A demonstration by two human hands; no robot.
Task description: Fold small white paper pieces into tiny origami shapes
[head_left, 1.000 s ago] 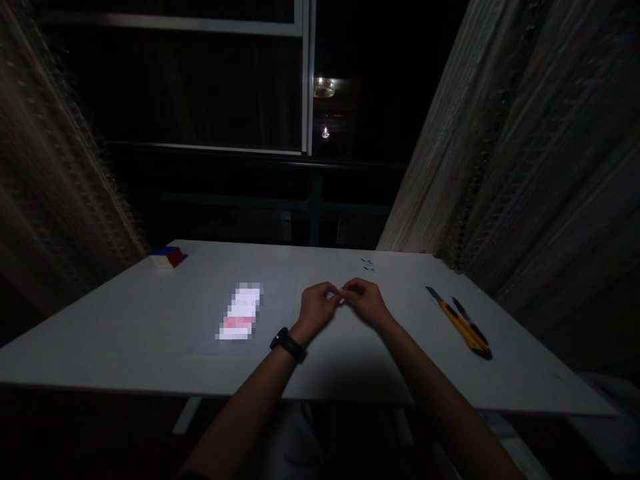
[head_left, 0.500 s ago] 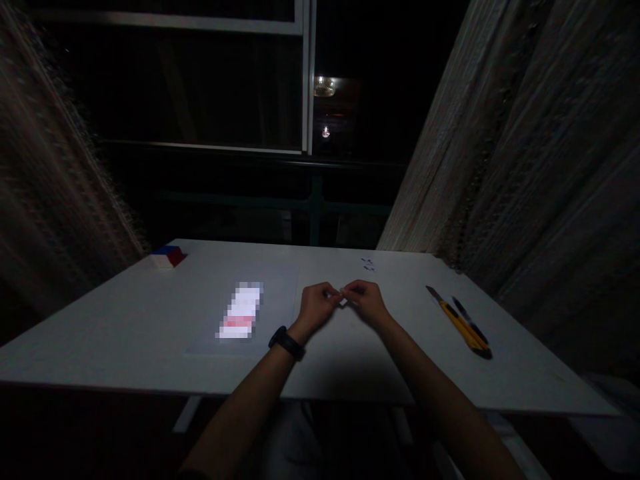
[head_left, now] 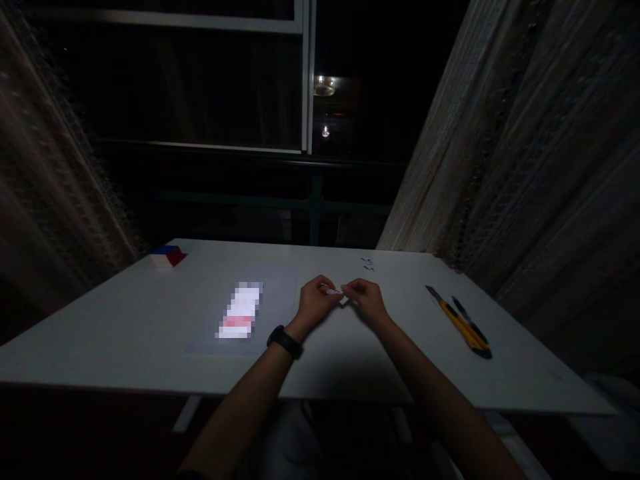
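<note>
Over the middle of the white table [head_left: 345,367], my two hands almost meet at a small piece of white paper [head_left: 344,301]. My left hand [head_left: 317,299], below a black wristwatch [head_left: 285,342], is closed in a pinch on the paper's left part. My right hand [head_left: 365,298] pinches its right side between thumb and finger. The fingers hide much of the paper, so I cannot make out its full shape. Just beyond my right hand lie small white scraps with dark marks [head_left: 369,264].
To the right lie a yellow box cutter [head_left: 463,325] and a dark pen [head_left: 469,319]. A lit phone [head_left: 242,310], its screen blurred, rests on a pale sheet [head_left: 200,343] at left. A blue, red and white block [head_left: 168,256] stands at the far left corner. Curtains [head_left: 440,133] hang beyond.
My left hand has shifted very slightly left and up, and more of the white paper shows between the fingers. My right hand stays almost in place.
</note>
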